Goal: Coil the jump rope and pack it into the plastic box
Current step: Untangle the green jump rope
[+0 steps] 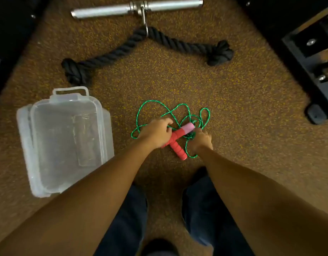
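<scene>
Speckled floor (159, 80), box (24, 137) open near its left edge. My left hand (155, 133) grips the handles (178, 138); my right hand (201, 140) pinches cord (154, 103), gathering loops.

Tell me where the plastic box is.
The plastic box sits on the floor at the left of the head view, left of the left hand, below the black rope.

- The plastic box (23, 137) is sitting on the floor (233, 108), left of the jump rope (179, 134) and well apart from it.
- The jump rope is lying tangled ahead of the person's legs (198, 200), its handles crossing.
- The left grip (155, 132) and right grip (201, 140) are holding it at either side.
- The thick rope (107, 58) is lying behind the tangle, hooked to the bar (104, 12) behind it.
</scene>
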Action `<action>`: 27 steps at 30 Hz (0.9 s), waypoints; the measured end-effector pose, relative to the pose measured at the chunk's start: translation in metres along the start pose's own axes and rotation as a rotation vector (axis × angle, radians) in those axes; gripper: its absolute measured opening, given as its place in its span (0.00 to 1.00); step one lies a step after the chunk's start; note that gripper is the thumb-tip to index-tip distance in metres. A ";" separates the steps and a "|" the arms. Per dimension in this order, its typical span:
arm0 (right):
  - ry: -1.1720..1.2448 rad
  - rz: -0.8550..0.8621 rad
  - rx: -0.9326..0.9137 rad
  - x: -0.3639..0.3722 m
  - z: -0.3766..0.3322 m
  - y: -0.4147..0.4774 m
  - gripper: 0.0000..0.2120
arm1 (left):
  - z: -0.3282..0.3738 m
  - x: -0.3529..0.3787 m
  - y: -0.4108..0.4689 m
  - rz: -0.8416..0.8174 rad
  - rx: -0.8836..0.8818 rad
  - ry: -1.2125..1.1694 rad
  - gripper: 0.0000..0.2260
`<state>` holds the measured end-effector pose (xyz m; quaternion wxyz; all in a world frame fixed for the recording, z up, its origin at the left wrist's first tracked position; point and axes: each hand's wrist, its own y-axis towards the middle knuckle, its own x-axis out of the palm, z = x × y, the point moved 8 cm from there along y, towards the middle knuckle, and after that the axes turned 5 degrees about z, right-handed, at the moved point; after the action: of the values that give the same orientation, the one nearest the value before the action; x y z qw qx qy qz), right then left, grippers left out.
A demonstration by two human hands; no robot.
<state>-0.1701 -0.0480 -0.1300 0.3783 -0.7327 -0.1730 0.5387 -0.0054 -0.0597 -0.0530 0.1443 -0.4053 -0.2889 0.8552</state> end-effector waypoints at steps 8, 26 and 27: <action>-0.068 -0.030 0.063 0.028 0.011 0.023 0.23 | -0.015 0.011 0.029 0.011 0.033 0.047 0.16; -0.115 -0.209 -0.625 -0.118 -0.130 -0.119 0.09 | 0.014 -0.085 -0.057 0.095 0.153 -0.284 0.24; -0.075 -0.196 -0.642 -0.128 -0.135 -0.132 0.09 | 0.017 -0.087 -0.065 0.063 0.176 -0.329 0.25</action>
<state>-0.0714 -0.0958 0.0699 0.1713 -0.7740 -0.4173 0.4445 0.0372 -0.0567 0.0485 0.1031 -0.2547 -0.2197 0.9361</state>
